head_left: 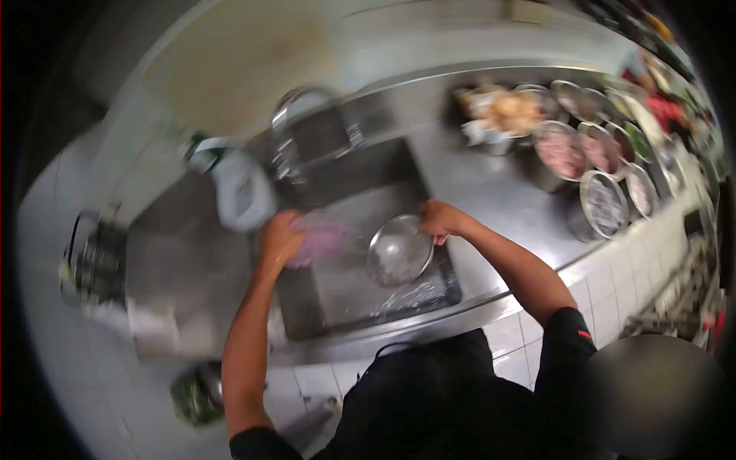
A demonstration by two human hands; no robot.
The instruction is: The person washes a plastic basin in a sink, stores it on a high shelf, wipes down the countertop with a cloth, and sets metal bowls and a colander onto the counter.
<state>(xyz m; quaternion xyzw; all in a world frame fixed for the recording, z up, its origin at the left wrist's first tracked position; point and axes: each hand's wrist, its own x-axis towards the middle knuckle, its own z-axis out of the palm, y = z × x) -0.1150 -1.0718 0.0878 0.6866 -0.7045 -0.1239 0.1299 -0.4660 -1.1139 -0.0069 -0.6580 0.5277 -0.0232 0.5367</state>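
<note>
Right hand is clamped on the edge of a metal bowl, seen over the sink near the frame's centre. Left hand is closed on a pink thing, blurred, left of the bowl. Red mark on the right sleeve cannot be read. Metal surface stretches from the sink's right edge to tubs at upper right.

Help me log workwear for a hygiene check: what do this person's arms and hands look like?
The left hand and right hand are ungloved, the forearms bare. The left sleeve and right sleeve are short and black; a small red marking, unreadable, is on the right one.
</note>
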